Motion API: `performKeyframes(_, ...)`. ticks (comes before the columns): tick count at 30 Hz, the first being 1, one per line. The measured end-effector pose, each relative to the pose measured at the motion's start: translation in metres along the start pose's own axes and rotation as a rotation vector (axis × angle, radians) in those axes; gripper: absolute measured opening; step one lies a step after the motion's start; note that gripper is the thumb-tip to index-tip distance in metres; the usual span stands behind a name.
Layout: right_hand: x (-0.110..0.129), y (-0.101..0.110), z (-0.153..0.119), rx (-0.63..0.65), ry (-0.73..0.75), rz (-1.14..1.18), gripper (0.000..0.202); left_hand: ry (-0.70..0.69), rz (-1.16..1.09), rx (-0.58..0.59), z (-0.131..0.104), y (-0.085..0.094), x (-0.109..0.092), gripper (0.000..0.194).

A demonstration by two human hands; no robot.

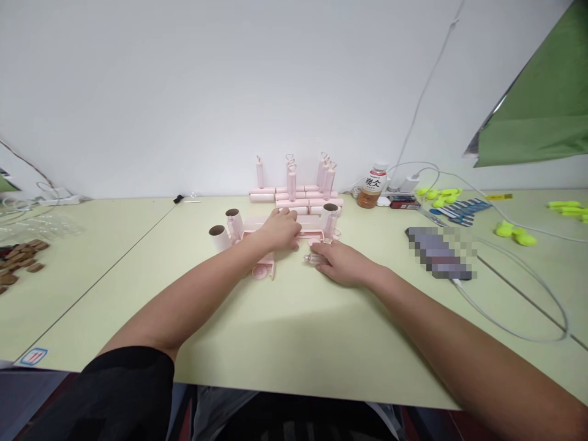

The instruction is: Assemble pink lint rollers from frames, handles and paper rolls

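My left hand [282, 228] reaches over a long pale pink piece [315, 234] in the middle of the table. Its fingers curl downward, and what they grip is hidden beneath them. My right hand [345, 262] rests on the table with its fingers closed around a small clear, pinkish handle-like part [313, 259]. Below my left wrist lies a pink part with a round end [260, 271]. White rolls with brown cardboard cores stand on both sides: a left roll [219, 240] and a right roll [329, 219].
Several pink cylinders [291, 204] lie stacked by the wall, with upright pink handles [292, 184] on and behind them. To the right are a labelled bottle [371, 187], a phone [438, 252] on a white cable, and yellow-green pieces [514, 233]. Brown pieces [21, 260] lie far left.
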State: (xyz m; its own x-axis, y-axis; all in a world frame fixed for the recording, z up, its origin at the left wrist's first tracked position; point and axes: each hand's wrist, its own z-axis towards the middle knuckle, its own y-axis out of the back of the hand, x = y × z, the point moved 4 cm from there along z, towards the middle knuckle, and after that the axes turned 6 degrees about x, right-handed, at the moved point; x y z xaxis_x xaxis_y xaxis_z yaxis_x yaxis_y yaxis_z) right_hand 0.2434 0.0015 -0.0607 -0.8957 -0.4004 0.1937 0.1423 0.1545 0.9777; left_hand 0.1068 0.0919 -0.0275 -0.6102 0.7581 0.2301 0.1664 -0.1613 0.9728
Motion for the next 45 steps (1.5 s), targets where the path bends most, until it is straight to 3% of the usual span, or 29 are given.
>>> performKeyframes(10,-0.003,-0.005,0.006,0.062,-0.047,0.022,0.037,-0.013,0.039,-0.015,0.005,-0.008,-0.006,0.027)
performKeyframes(20,-0.002,-0.005,0.008,0.045,-0.059,0.023,0.034,0.13,0.033,0.033,0.009,-0.01,-0.001,0.051)
performKeyframes(24,-0.002,-0.007,0.007,0.02,-0.078,0.019,0.043,0.14,0.019,0.011,0.009,-0.007,0.001,0.05)
performKeyframes(29,0.0,-0.011,0.004,-0.033,-0.051,0.026,0.056,0.134,-0.116,-0.073,-0.014,0.01,0.006,0.028)
performKeyframes(33,0.005,-0.012,0.002,-0.047,-0.002,0.038,0.058,0.15,-0.22,-0.187,-0.049,0.017,-0.007,0.034)
performKeyframes(39,0.003,-0.014,-0.001,-0.058,-0.014,0.03,0.056,0.1,-0.042,-0.189,-0.082,-0.012,-0.056,0.027)
performKeyframes(45,-0.001,-0.015,-0.006,-0.05,-0.048,0.015,0.053,0.145,-0.053,-0.225,-0.086,-0.025,-0.054,0.027)
